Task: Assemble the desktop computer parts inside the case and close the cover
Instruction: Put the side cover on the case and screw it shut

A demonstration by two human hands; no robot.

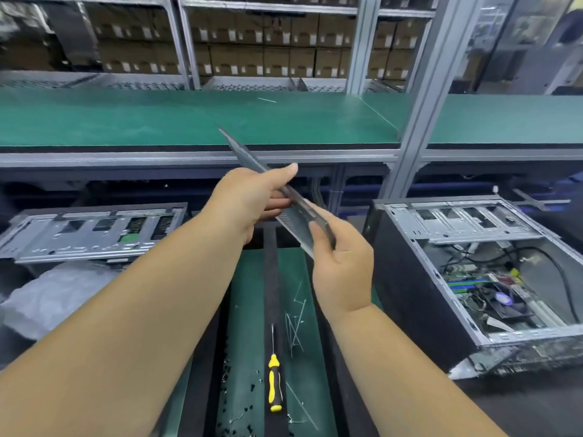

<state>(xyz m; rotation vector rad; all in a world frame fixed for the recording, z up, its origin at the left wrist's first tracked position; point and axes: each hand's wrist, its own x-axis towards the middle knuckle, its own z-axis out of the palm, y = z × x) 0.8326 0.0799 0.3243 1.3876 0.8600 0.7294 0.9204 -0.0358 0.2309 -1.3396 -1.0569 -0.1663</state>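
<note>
- On my right I see the open computer case lying with its open side up; inside it are a circuit board, a round fan and black cables, with a metal drive cage across the far end.
- On my left a second metal chassis lies flat, and a crumpled clear plastic bag sits just in front of it.
- My left hand grips the thin metal cover panel edge-on, thumb lying along the top edge, fingers curled underneath.
- My right hand pinches the near end of the same panel, thumb on its face and fingers behind.
- The panel is held in the air between the two cases, tilted, its far tip pointing up and away toward the green shelf.
- Below my hands, a yellow-and-black screwdriver lies on the green mat, with small black screws scattered beside it.
- Stacked cardboard boxes fill the racks at the back.
- My forearms cover much of the mat.
</note>
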